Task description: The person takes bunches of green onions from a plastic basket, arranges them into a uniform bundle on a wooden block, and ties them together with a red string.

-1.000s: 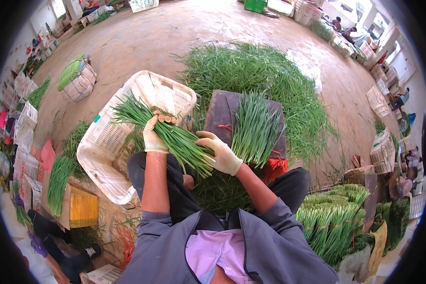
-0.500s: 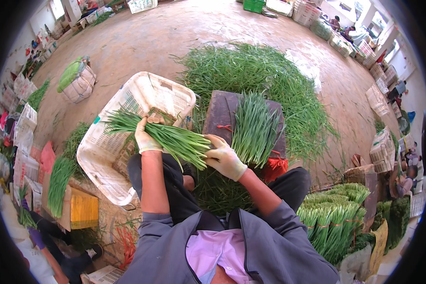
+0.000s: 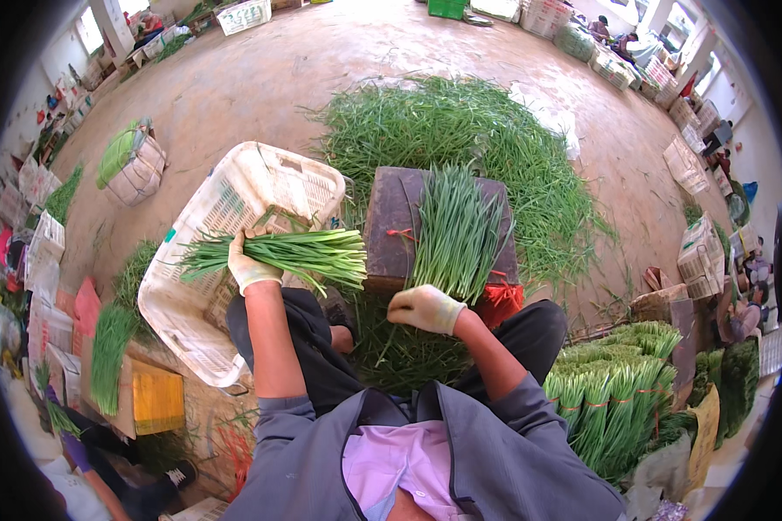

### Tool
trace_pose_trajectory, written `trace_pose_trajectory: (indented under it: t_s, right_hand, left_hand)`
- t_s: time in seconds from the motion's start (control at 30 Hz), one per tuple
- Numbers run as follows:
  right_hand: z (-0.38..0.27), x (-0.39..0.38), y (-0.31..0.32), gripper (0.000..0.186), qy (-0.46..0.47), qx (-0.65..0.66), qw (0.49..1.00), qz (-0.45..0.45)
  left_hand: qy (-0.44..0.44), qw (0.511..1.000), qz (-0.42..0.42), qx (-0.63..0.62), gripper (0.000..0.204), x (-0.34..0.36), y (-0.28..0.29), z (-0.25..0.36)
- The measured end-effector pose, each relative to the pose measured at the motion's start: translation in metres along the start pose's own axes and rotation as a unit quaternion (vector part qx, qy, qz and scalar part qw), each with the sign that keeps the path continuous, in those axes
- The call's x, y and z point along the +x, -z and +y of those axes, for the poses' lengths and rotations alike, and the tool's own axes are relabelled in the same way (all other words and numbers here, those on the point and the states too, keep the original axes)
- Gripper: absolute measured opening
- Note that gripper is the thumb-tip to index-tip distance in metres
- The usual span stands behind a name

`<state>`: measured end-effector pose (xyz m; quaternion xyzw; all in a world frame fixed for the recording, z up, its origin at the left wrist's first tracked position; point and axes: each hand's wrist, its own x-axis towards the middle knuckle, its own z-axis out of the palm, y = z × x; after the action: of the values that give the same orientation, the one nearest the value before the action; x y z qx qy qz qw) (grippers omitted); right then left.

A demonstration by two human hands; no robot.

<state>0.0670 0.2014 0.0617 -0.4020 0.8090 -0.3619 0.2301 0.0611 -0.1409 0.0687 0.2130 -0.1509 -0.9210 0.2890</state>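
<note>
Head view: white crate [image 3: 222, 204] partly hidden behind gripped green stalks [image 3: 304, 252].

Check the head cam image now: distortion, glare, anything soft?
Head view: fisheye bend, the upper-left pillar leaning, black around the rim; head view: upper-left window blown out, far floor pale with glare; head view: left hand and green stalks fairly clear, co-worker at the right edge small and soft.

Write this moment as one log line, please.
Left hand: grips green stalks, partly over white crate | Right hand: curled, seemingly empty, near dark block
</note>
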Motion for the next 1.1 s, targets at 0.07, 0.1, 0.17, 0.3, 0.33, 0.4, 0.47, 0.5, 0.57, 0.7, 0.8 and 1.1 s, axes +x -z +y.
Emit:
trace_pose_trajectory:
  t_s: [0.07, 0.1, 0.17, 0.3, 0.33, 0.4, 0.47, 0.5, 0.57, 0.7, 0.8, 1.1]
  right_hand:
    - [-0.011, 0.005, 0.013, 0.018, 0.047, 0.048, 0.981, 0.183]
    - [-0.015, 0.010, 0.020, 0.016, 0.031, 0.053, 0.959, 0.278]
    - [-0.024, 0.019, 0.036, 0.017, 0.025, 0.091, 0.932, 0.350]
    - [-0.048, 0.038, 0.044, 0.017, 0.110, 0.005, 0.942, 0.318]
    - [-0.051, 0.046, 0.041, 0.017, 0.181, -0.063, 0.933, 0.304]
    - [-0.055, 0.055, 0.025, 0.017, 0.127, -0.046, 0.954, 0.268]
    - [-0.053, 0.062, 0.013, 0.018, 0.061, -0.116, 0.950, 0.284]
    - [-0.050, 0.063, 0.005, 0.018, 0.061, -0.117, 0.951, 0.281]
    - [-0.044, 0.065, -0.011, 0.019, 0.122, -0.026, 0.957, 0.262]
    - [-0.069, 0.064, -0.032, 0.022, 0.101, 0.069, 0.959, 0.254]
    - [-0.071, 0.067, -0.032, 0.030, 0.016, 0.131, 0.956, 0.263]
    - [-0.065, 0.086, -0.007, 0.039, 0.196, -0.064, 0.948, 0.243]
  left_hand:
    - [-0.004, 0.999, 0.030, -0.011, 0.018, 0.005, -0.001, 0.000]
    - [-0.004, 1.000, -0.007, -0.008, 0.019, 0.015, 0.010, 0.002]
    - [0.000, 0.999, -0.051, -0.002, 0.020, 0.021, 0.019, 0.002]
    - [0.026, 0.999, -0.039, -0.020, 0.020, 0.008, 0.005, -0.011]
    - [0.024, 0.999, -0.040, -0.022, 0.020, 0.008, 0.006, -0.011]
    - [0.035, 0.998, -0.050, -0.004, 0.020, 0.006, 0.004, -0.012]
    - [0.027, 0.998, -0.049, -0.018, 0.017, 0.002, 0.000, -0.016]
    - [0.016, 0.999, -0.035, -0.022, 0.015, -0.006, -0.009, -0.017]
    - [0.006, 0.999, -0.042, -0.032, 0.008, -0.009, -0.009, -0.018]
    - [-0.019, 0.993, -0.089, -0.079, 0.009, -0.010, -0.001, -0.010]
    - [-0.024, 0.988, -0.121, -0.096, 0.008, -0.010, -0.001, -0.012]
    - [0.014, 0.982, -0.165, -0.090, 0.010, -0.019, -0.008, -0.010]
